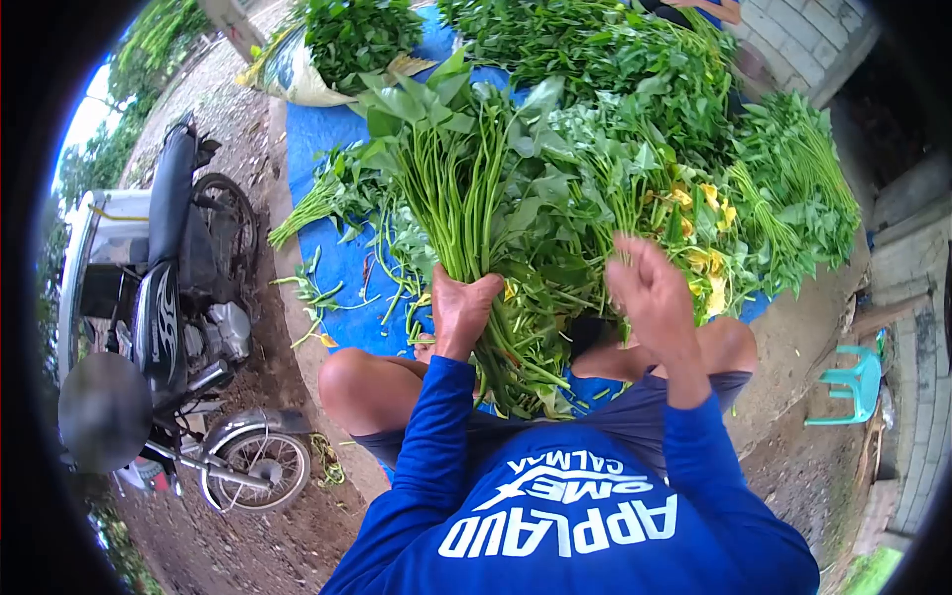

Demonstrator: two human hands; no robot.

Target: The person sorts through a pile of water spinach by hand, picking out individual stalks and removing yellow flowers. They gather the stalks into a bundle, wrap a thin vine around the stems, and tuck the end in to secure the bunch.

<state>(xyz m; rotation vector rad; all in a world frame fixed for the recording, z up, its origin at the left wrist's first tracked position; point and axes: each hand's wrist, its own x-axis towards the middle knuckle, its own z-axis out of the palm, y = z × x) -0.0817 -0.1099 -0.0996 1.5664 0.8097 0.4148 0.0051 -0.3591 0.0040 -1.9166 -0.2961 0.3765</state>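
Note:
My left hand [464, 309] is wrapped round the lower stems of a thick bunch of long-stemmed leafy greens [451, 183]. Its leaves point away from me, and the cut stem ends hang down between my knees. To the right, my right hand [650, 293] is raised above the greens with its fingers curled in, slightly blurred. Whatever those fingers hold, if anything, cannot be made out. Loose greens [565, 228] lie heaped just beyond both hands, with yellowed leaves [709, 263] at the right.
A blue tarp [337, 258] lies under the greens. Large leafy piles [605, 50] and a sack of greens [307, 69] are at the back. A motorcycle [174, 297] stands left, a teal plastic chair [848, 387] right. Part of another person [719, 10] shows at top right.

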